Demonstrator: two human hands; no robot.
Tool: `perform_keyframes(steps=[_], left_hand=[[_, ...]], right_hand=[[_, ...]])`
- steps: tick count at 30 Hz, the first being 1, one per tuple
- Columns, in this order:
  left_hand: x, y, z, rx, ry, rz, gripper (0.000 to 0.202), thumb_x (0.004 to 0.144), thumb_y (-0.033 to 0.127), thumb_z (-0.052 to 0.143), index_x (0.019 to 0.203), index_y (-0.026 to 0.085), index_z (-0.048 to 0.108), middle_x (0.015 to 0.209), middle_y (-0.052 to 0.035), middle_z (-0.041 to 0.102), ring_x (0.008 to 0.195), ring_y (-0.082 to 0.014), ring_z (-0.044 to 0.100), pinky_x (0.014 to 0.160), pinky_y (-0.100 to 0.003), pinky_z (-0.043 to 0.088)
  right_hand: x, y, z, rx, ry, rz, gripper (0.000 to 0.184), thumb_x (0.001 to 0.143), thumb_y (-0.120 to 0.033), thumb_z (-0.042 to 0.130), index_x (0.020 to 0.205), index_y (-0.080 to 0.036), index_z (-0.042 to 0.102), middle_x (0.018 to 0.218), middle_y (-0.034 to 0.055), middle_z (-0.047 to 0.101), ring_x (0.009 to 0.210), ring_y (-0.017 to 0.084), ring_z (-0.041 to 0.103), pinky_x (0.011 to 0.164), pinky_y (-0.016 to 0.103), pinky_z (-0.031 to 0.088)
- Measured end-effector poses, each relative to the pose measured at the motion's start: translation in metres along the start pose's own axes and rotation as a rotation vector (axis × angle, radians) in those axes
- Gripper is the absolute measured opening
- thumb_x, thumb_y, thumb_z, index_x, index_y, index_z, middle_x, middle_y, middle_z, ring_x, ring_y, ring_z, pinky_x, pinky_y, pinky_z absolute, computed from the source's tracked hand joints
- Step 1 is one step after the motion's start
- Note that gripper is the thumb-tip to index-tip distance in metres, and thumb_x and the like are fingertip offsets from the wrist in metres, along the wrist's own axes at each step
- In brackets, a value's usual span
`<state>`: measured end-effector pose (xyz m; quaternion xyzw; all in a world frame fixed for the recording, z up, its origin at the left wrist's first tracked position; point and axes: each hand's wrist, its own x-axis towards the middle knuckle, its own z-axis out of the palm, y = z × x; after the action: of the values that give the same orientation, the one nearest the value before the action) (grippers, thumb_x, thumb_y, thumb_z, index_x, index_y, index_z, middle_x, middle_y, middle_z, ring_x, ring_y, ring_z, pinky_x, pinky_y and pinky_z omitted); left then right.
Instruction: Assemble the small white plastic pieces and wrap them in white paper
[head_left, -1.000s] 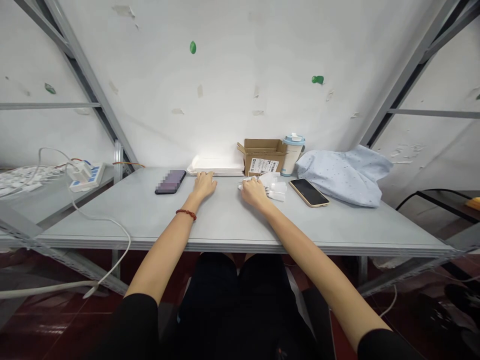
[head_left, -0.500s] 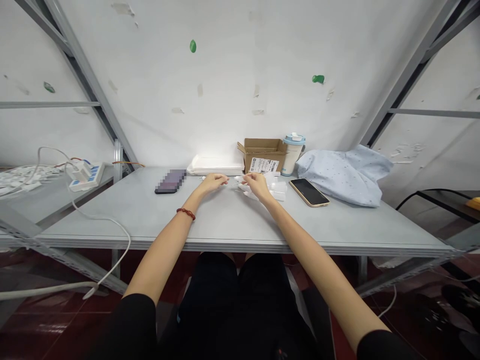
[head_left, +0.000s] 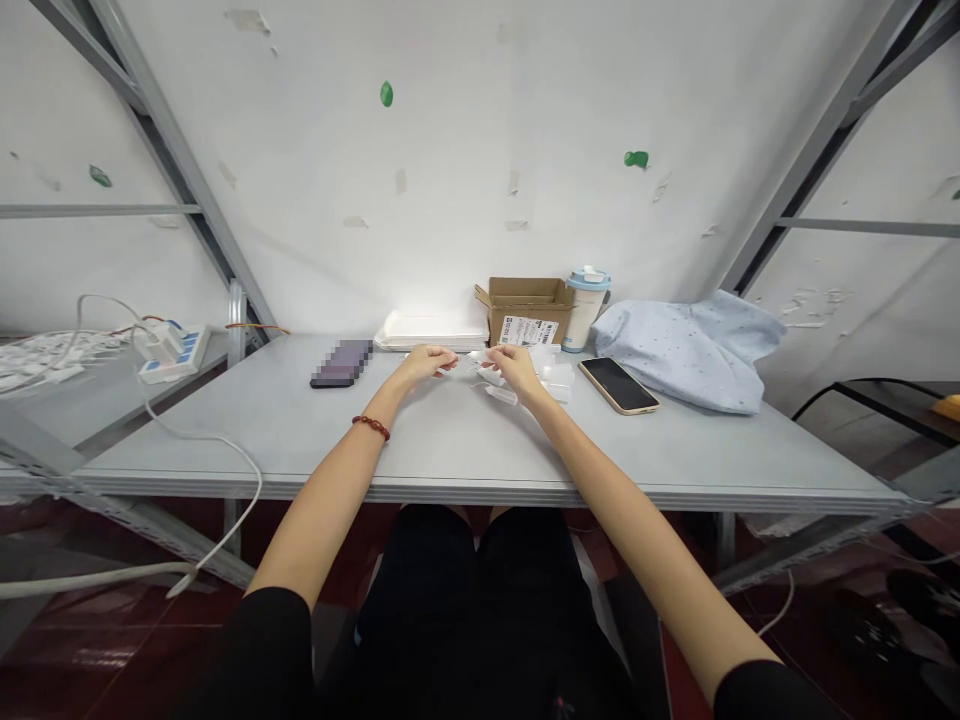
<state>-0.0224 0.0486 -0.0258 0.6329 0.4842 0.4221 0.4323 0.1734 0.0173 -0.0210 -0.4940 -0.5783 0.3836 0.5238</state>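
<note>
My left hand point(head_left: 424, 362) and my right hand point(head_left: 514, 366) are raised a little above the grey table point(head_left: 465, 440), close together, fingers pinched. Between them they hold a small clear plastic packet point(head_left: 472, 366) with something white in it. Several similar small white packets point(head_left: 553, 378) lie on the table just right of my right hand. A red bead bracelet sits on my left wrist.
An open cardboard box point(head_left: 526, 310), a lidded cup point(head_left: 586, 306) and white foam trays point(head_left: 431, 331) stand at the table's back. A dark phone point(head_left: 341, 363) lies left, a gold-edged phone point(head_left: 618, 384) and blue cloth point(head_left: 690, 348) right. A power strip point(head_left: 174, 350) with cables is far left.
My hands lifted from flat on the table and came together. The right hand picked a small packet from the pile and both hands now pinch it.
</note>
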Motion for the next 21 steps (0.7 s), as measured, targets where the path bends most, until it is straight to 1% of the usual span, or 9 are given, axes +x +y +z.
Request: perform_keyframes(steps=[5, 12, 21], left_hand=[[0.0, 0.0, -0.001, -0.053, -0.038, 0.005, 0.036, 0.056, 0.049, 0.078, 0.072, 0.017, 0.072, 0.083, -0.0074, 0.069, 0.085, -0.0214, 0.06, 0.074, -0.033, 0.043], [-0.003, 0.004, 0.001, -0.067, -0.052, 0.01, 0.038, 0.055, 0.05, 0.079, 0.072, 0.017, 0.072, 0.082, -0.0076, 0.069, 0.085, -0.0212, 0.06, 0.075, -0.033, 0.043], [-0.008, 0.011, 0.002, -0.084, -0.057, -0.002, 0.032, 0.057, 0.045, 0.076, 0.069, 0.016, 0.069, 0.081, -0.007, 0.068, 0.084, -0.0192, 0.059, 0.076, -0.032, 0.043]], right_hand=[[0.002, 0.003, 0.0, -0.004, -0.001, -0.008, 0.019, 0.074, -0.03, 0.056, 0.077, -0.015, 0.066, 0.071, 0.0051, 0.07, 0.072, 0.016, 0.061, 0.068, 0.026, 0.046], [0.003, 0.004, 0.001, -0.002, -0.007, -0.007, 0.018, 0.073, -0.029, 0.057, 0.075, -0.014, 0.066, 0.07, 0.0053, 0.069, 0.071, 0.016, 0.062, 0.068, 0.026, 0.046], [0.004, 0.007, 0.001, -0.011, 0.003, -0.019, 0.02, 0.073, -0.031, 0.056, 0.077, -0.014, 0.067, 0.072, 0.0056, 0.071, 0.074, 0.017, 0.063, 0.068, 0.025, 0.046]])
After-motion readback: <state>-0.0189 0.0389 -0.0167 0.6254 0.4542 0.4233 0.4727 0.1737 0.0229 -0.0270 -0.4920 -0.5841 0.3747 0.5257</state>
